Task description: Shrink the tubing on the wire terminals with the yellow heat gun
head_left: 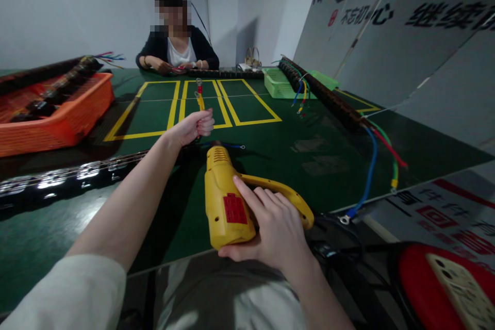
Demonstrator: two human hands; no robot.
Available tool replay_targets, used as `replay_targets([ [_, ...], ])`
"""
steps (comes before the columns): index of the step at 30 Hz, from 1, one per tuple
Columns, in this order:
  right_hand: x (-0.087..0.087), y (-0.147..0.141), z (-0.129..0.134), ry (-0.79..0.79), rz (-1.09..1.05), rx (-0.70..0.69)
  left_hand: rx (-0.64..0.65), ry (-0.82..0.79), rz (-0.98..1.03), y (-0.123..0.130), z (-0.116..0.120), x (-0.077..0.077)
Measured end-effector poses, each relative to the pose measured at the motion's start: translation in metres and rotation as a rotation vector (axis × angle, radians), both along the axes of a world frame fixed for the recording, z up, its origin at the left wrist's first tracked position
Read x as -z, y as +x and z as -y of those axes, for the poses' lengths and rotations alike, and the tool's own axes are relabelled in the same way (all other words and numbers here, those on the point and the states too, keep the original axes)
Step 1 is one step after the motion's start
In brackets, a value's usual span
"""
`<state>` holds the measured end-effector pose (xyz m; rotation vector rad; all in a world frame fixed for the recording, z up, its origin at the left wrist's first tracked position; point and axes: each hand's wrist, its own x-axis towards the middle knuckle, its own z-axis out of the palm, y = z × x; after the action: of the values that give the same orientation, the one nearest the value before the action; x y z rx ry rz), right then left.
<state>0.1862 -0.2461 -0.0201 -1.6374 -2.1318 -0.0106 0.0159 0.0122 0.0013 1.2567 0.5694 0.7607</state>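
Observation:
My right hand (276,216) grips a yellow heat gun (222,180) with a red label on its body. The gun lies on its side, its nozzle pointing away from me. My left hand (197,126) is closed around a few wires (201,100) with ring terminals; yellow and red show above the fist. Just beyond the nozzle, a blue wire (230,145) with a ring terminal sticks out to the right. A black shiny wire harness (77,178) runs from the left edge of the table toward my left hand, passing under my forearm.
An orange basket (88,108) holding dark harnesses stands at the left. At the right, another harness (328,93) rests across a green basket (273,82), its coloured wires hanging over the table edge. A person (178,46) sits opposite. A phone (464,289) lies on a red stool (417,273).

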Motion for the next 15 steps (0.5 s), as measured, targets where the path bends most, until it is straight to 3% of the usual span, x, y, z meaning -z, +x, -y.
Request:
replay_targets([
  [9,-0.006,0.030,0.011,-0.037,0.014,0.149,0.072,-0.028,0.055,0.000,0.003,0.000],
  [15,-0.004,0.035,0.015,0.032,0.059,0.174,0.069,-0.054,0.063,0.001,0.001,0.001],
])
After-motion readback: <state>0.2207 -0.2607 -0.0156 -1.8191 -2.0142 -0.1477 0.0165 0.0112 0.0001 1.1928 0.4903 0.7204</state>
